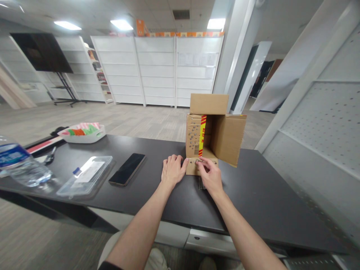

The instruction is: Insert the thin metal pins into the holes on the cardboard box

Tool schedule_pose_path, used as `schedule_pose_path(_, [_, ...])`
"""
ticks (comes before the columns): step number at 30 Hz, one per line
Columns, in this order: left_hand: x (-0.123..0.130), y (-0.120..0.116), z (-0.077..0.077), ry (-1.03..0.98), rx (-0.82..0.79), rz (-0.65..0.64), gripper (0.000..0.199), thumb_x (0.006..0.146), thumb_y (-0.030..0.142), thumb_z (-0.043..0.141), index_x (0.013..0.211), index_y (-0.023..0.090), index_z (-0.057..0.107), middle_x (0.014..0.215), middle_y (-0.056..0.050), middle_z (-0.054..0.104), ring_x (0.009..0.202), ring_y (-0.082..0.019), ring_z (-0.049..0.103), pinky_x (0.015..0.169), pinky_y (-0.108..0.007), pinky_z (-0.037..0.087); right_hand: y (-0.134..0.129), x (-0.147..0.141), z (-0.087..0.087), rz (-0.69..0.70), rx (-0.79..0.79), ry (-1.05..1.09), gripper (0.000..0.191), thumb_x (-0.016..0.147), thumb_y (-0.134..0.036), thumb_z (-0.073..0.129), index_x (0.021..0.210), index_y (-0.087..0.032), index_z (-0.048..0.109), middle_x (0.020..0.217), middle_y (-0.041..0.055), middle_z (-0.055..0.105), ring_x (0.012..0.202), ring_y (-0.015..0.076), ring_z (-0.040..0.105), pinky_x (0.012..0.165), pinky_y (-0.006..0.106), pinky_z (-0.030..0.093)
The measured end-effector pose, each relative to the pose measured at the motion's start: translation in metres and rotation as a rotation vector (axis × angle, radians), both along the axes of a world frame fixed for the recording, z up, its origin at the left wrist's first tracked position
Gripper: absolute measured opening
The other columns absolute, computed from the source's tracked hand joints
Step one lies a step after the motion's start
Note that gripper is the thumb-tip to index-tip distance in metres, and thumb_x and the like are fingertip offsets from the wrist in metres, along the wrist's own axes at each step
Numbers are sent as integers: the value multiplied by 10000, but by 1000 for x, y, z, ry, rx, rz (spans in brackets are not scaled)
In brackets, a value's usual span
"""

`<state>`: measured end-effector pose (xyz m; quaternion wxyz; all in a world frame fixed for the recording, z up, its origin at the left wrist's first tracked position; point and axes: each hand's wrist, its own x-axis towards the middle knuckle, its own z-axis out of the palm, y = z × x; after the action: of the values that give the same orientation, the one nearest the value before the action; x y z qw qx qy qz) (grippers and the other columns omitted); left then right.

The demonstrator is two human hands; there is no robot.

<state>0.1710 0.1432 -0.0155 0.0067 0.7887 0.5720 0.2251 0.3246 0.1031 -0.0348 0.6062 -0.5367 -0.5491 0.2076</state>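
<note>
From here I see the box (194,129) standing on the counter (258,187), its open side towards the person. The left hand (172,170) lies loosely open beside the lower flap (192,171), palm down, grasping nothing; the right hand (211,177) curls over that flap, fingertips drawn close, though I can't tell whether they grip anything.

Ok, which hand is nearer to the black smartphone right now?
Left. The left hand rests on the desk to the right of the smartphone, between it and the cardboard box; the right hand is farther right, at the box's lower flap.
</note>
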Motion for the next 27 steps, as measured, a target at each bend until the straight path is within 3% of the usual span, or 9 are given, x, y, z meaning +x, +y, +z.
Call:
schedule_pose_path(18, [0, 2, -2, -1, 15, -5, 509, 937, 546, 199, 1002, 231, 594, 1031, -74, 593, 1007, -234, 500, 887, -390, 336, -9, -2, 6, -19, -1, 12, 288, 828, -362, 548, 1033, -168, 608, 874, 72, 711, 763, 201, 663, 747, 344, 520])
schedule_pose_path(23, [-1, 2, -1, -8, 3, -9, 504, 937, 544, 211, 999, 227, 597, 1036, -74, 594, 1006, -232, 500, 890, -388, 333, -12, 2, 5, -95, 12, -66, 251, 840, -360, 519, 967, -171, 624, 920, 83, 691, 824, 209, 631, 773, 349, 492])
schedule_pose_path(27, [0, 1, 0, -6, -7, -4, 505, 938, 543, 213, 999, 222, 599, 1042, -77, 593, 1011, -229, 497, 895, -386, 333, -18, 7, 3, -126, -31, -266, 202, 819, -295, 486, 868, -182, 646, 866, 65, 673, 809, 211, 604, 765, 348, 473])
